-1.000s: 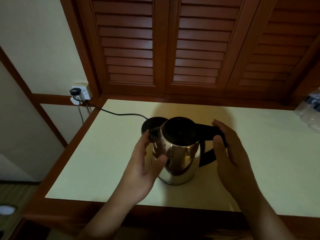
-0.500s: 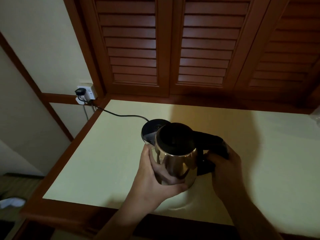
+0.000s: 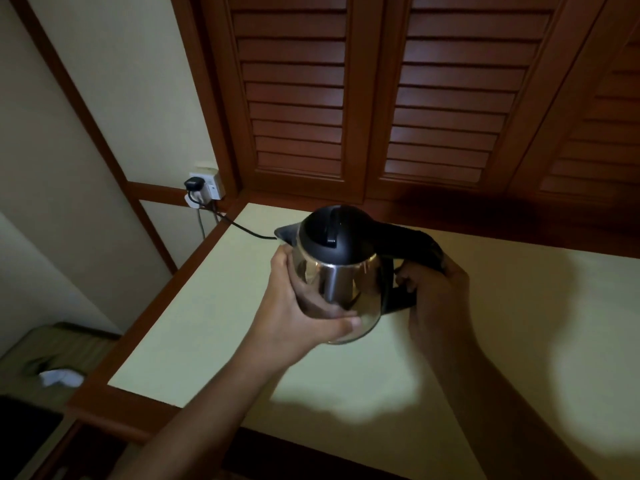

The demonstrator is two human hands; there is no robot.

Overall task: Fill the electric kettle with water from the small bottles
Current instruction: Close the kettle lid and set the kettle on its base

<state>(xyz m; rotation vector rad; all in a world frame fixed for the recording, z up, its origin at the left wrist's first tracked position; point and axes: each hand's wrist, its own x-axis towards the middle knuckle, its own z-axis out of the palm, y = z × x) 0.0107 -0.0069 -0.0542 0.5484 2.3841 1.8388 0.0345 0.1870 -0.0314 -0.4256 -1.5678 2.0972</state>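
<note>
A steel electric kettle [image 3: 346,282] with a black lid [image 3: 332,233] is held over the pale tabletop [image 3: 214,323], and both my hands are on it. My left hand [image 3: 304,310] wraps around the shiny body from the left, thumb across the front. My right hand [image 3: 436,289] is closed on the black handle at the right. The lid looks shut. Behind the kettle, a sliver of its black base [image 3: 285,233] shows. No water bottles are in view.
A black cord [image 3: 242,228] runs from the base to a wall socket [image 3: 204,187] at the back left. Brown louvred doors [image 3: 381,98] rise behind the table. A wooden rim [image 3: 138,341] edges the table's left side, with floor below it.
My hands went from beside the kettle to gripping its body and handle, and the kettle has risen in view. The bottle at the right edge has left the frame.
</note>
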